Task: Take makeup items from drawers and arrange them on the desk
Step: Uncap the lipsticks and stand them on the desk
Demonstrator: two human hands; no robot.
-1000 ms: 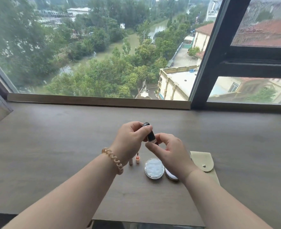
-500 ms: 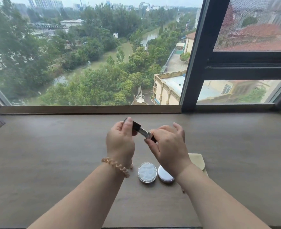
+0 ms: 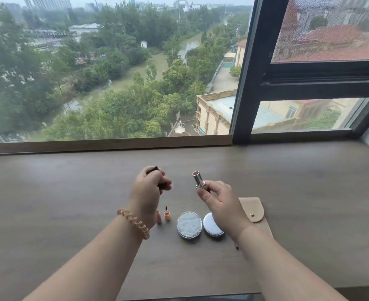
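Silver lipstick tube (image 3: 197, 180); beige pouch (image 3: 253, 210); grey-brown wood-grain desk (image 3: 70, 203); amber spiral bracelet (image 3: 133, 222).

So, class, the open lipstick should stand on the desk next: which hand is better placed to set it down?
Probably the right. The right hand holds the lipstick upright, over bare desk behind the round compacts; the left hand holds only the dark cap.
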